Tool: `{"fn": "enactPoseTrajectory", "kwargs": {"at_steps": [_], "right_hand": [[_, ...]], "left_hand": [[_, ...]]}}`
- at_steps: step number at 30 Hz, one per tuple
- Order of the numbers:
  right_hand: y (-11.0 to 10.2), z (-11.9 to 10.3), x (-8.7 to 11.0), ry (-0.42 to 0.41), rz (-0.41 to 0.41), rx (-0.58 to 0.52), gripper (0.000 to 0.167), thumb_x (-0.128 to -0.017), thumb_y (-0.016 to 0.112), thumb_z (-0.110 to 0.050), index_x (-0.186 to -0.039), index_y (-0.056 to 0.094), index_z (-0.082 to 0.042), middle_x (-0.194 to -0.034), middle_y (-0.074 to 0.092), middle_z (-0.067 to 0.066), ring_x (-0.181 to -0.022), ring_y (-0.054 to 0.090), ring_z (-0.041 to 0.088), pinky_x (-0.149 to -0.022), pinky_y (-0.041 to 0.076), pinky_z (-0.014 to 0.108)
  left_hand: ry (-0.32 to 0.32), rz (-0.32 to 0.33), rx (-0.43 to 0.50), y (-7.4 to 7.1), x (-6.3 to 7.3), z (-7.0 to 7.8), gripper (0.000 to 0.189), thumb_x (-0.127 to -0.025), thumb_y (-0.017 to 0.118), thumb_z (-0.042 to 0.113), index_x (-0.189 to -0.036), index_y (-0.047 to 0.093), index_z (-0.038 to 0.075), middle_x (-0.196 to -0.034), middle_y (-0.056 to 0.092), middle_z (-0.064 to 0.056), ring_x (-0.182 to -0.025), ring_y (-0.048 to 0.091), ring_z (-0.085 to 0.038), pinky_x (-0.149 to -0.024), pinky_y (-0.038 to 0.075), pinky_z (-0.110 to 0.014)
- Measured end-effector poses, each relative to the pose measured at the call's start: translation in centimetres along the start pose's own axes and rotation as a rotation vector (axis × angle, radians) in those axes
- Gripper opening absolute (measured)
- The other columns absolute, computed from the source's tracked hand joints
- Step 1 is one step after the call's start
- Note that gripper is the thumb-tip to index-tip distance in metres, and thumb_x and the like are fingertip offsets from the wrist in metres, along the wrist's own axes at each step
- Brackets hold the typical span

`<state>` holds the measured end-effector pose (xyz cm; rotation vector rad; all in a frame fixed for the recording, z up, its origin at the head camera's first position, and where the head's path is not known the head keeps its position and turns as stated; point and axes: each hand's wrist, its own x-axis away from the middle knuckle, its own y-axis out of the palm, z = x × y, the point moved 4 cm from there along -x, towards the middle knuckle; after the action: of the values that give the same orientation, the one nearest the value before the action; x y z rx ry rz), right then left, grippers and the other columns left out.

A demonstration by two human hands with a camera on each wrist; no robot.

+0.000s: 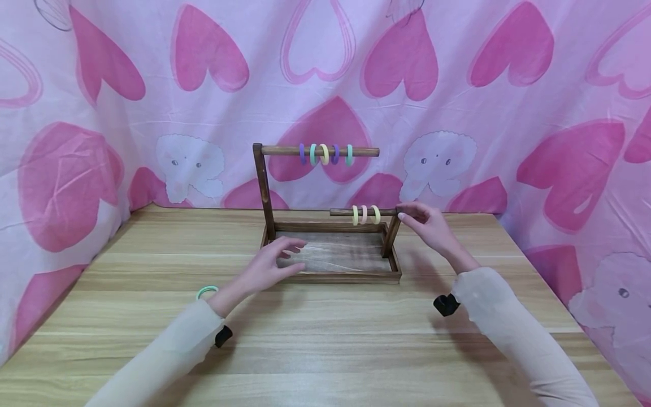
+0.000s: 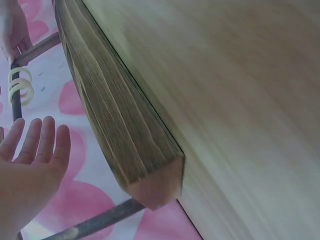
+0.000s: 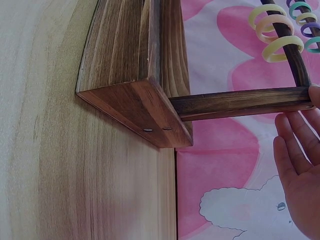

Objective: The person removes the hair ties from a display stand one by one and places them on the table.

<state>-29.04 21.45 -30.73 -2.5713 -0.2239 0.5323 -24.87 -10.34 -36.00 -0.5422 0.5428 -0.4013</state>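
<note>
A dark wooden rack (image 1: 325,277) has a tray base and two rods, one high and one low. Purple, mint and yellow rings (image 1: 324,154) hang on the upper rod. On the lower rod are two yellow rings and a pink ring (image 1: 364,215). My right hand (image 1: 429,226) pinches the top of the short right post (image 3: 240,103), thumb in front and fingers behind. Over the tray's front left corner hovers my left hand (image 1: 272,263), fingers spread and holding nothing. The palm and extended fingers show in the left wrist view.
A mint green ring (image 1: 207,291) shows beside my left wrist, partly hidden by it. The rack stands on a wood-grain table (image 1: 325,350). A pink cloth with hearts (image 1: 325,56) hangs behind and at both sides. Black wrist devices (image 1: 446,305) sit below the sleeves.
</note>
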Motion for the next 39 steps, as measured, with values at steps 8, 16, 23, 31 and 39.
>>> {"fn": "enactPoseTrajectory", "kwargs": {"at_steps": [8,16,23,31,39], "right_hand": [[0.0,0.0,0.0,-0.011,0.002,0.005,0.031,-0.089,0.053,-0.011,-0.114,0.053,0.006,-0.107,0.057,0.02,-0.09,0.055,0.014,-0.074,0.042,0.019],[0.0,0.0,0.1,-0.011,0.005,0.01,0.03,-0.089,0.053,-0.011,-0.114,0.054,0.006,-0.107,0.057,0.02,-0.092,0.055,0.019,-0.074,0.042,0.019],[0.0,0.0,0.0,-0.014,0.005,0.01,0.03,-0.089,0.053,-0.011,-0.114,0.054,0.005,-0.107,0.057,0.02,-0.092,0.055,0.019,-0.075,0.042,0.019],[0.0,0.1,0.0,-0.011,-0.001,0.01,0.031,-0.089,0.052,-0.011,-0.116,0.053,0.005,-0.108,0.057,0.019,-0.091,0.055,0.015,-0.075,0.042,0.02],[0.0,0.1,-0.1,-0.002,0.0,0.015,0.031,-0.089,0.053,-0.01,-0.116,0.053,0.005,-0.108,0.056,0.019,-0.093,0.055,0.02,-0.075,0.042,0.02]], "left_hand": [[-0.048,-0.007,0.103,0.4,-1.1,3.2,0.039,-0.081,0.063,0.004,-0.116,0.049,-0.006,-0.112,0.051,-0.018,-0.102,0.049,-0.035,-0.084,0.04,-0.043],[-0.11,0.039,0.204,1.7,-2.4,1.8,0.044,-0.08,0.064,0.006,-0.12,0.047,-0.002,-0.115,0.05,-0.017,-0.102,0.049,-0.033,-0.084,0.04,-0.04],[-0.12,0.094,0.244,3.1,-3.8,-0.3,0.05,-0.079,0.067,0.015,-0.124,0.045,0.005,-0.115,0.051,-0.009,-0.104,0.048,-0.025,-0.085,0.039,-0.045],[-0.161,0.147,0.296,2.5,-5.1,2.4,0.054,-0.08,0.065,0.008,-0.126,0.04,-0.003,-0.118,0.049,-0.018,-0.108,0.046,-0.032,-0.088,0.037,-0.044],[-0.227,0.186,0.323,3.1,-6.6,1.1,0.054,-0.08,0.066,0.018,-0.128,0.041,0.008,-0.121,0.049,-0.008,-0.11,0.046,-0.022,-0.089,0.037,-0.037]]}}
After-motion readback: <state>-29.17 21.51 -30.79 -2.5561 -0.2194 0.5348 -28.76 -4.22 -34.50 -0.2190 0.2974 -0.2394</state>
